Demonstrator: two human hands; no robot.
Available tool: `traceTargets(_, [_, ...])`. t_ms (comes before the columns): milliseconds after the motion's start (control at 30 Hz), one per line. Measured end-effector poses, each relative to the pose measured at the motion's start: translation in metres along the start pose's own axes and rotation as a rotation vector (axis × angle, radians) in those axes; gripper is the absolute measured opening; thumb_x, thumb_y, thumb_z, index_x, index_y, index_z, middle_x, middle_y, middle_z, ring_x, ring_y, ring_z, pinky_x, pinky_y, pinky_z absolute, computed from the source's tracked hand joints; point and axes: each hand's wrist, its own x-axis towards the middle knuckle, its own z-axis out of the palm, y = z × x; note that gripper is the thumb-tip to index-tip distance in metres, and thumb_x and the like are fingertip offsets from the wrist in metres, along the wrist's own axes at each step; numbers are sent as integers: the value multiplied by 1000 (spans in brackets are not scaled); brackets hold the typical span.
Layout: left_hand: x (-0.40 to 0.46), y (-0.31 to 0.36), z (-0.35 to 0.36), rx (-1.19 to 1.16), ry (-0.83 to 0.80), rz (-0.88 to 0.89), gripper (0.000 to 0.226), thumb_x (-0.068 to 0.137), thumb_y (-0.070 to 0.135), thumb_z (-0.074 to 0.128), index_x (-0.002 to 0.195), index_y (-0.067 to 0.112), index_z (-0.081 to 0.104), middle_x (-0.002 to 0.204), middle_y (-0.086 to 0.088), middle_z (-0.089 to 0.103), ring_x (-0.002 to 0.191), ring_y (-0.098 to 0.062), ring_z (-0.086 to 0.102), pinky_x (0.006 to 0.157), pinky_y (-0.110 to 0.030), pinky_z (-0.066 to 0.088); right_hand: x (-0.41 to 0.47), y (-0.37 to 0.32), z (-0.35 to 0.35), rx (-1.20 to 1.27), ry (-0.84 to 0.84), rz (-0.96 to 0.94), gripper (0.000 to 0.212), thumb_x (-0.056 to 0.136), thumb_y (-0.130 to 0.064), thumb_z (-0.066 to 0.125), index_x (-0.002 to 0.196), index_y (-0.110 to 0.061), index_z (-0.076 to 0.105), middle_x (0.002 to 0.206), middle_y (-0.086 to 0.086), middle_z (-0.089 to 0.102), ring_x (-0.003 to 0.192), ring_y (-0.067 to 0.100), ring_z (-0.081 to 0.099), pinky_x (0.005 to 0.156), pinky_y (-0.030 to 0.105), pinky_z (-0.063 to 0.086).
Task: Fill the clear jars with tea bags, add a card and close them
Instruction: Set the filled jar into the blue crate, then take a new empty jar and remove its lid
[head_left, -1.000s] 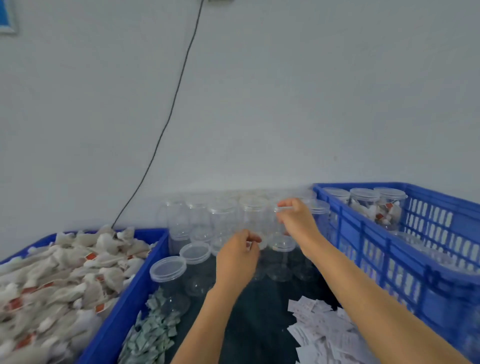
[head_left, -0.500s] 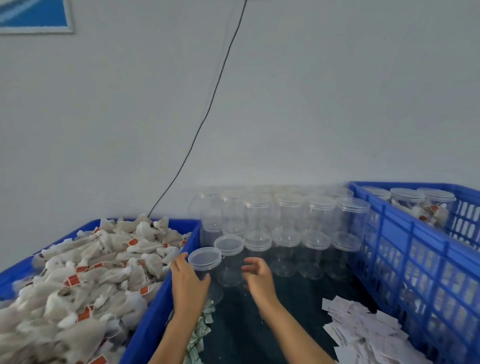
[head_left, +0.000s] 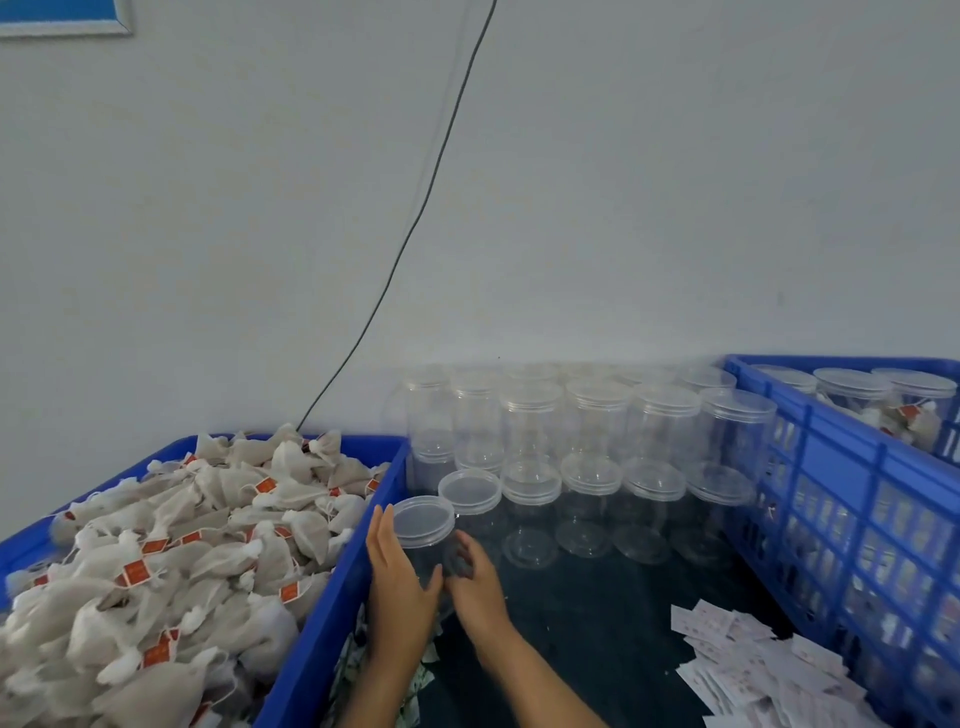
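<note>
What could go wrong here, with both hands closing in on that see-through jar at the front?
The nearest jar stands close beside other empty jars; drawing it out with the left hand and right hand could knock a neighbour over. The jars are stacked in two tiers, so a bump might bring upper ones down. The loose cards lie nearby and could scatter.

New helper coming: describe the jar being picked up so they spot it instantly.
Start at the blue crate of tea bags on the left. Just right of its wall stands the nearest clear jar, lid on. Unlike its neighbours, the left hand and right hand flank it.
</note>
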Motion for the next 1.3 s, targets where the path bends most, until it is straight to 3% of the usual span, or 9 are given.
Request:
traceTargets(200, [-11, 20, -7, -94, 168, 183, 95, 66, -8, 81, 145, 9, 31, 149, -15, 30, 133, -30, 41, 104, -37, 39, -15, -19, -14, 29, -11, -202, 49, 87, 5, 60, 119, -32, 53, 113, -18, 60, 97, -12, 59, 75, 9, 48])
traceTargets(367, [-48, 53, -13, -392, 108, 272, 100, 76, -6, 75, 143, 43, 20, 154, 4, 26, 140, -11, 34, 112, -28, 33, -46, -26, -50, 12, -40, -351, 65, 84, 11, 62, 129, -30, 39, 132, -12, 47, 125, 4, 46, 85, 8, 45])
traceTargets(533, [-86, 64, -3, -677, -34, 245, 75, 85, -18, 57, 141, 26, 33, 140, 13, 46, 124, -14, 55, 99, -23, 48, -83, -21, -87, 182, 66, -373, 75, 75, -23, 72, 137, -33, 31, 127, -16, 55, 114, -4, 56, 84, 12, 48])
traceTargets(700, [-102, 48, 12, -509, -144, 170, 83, 70, 5, 84, 135, 32, 42, 130, 18, 51, 118, -7, 54, 94, -15, 43, -100, -9, -99, 198, 263, -303, 67, 69, -29, 80, 125, -23, 44, 118, -3, 60, 100, 3, 64, 85, 24, 54])
traceTargets(833, [-110, 29, 17, -319, -341, 61, 98, 53, 30, 94, 129, 48, 35, 129, 26, 43, 124, 7, 39, 97, -13, 35, -107, -2, -106, 166, 186, -120, 74, 63, -40, 87, 121, -23, 46, 121, 3, 60, 107, 17, 63, 96, 46, 52])
traceTargets(933, [-115, 23, 19, -266, -356, 49, 101, 53, 33, 93, 133, 43, 33, 130, 24, 42, 124, 9, 39, 96, -9, 35, -109, -5, -111, 58, 122, -51, 84, 60, -45, 86, 128, -28, 39, 124, -1, 57, 107, 14, 62, 96, 40, 51])
traceTargets(1033, [-117, 23, 20, -155, -310, 132, 98, 55, 40, 89, 137, 26, 37, 127, 17, 39, 120, 2, 40, 101, -21, 38, -103, -18, -115, -166, 142, -89, 91, 65, -61, 76, 138, -32, 30, 131, -3, 48, 116, 12, 53, 95, 29, 45])
traceTargets(1167, [-120, 25, 20, -33, -315, 245, 96, 58, 48, 83, 138, 17, 39, 126, 14, 37, 120, -6, 41, 102, -23, 38, -93, -31, -114, -839, 94, -147, 79, 70, -85, 40, 133, -38, 37, 129, -7, 43, 116, 15, 46, 97, 38, 42])
traceTargets(1300, [-113, 24, 14, -25, -373, 187, 96, 56, 52, 85, 134, 24, 37, 123, 23, 45, 115, 2, 47, 90, -14, 38, -91, -27, -102, -931, 134, -267, 66, 79, -75, 35, 130, -34, 46, 119, -2, 49, 111, 18, 43, 93, 30, 40])
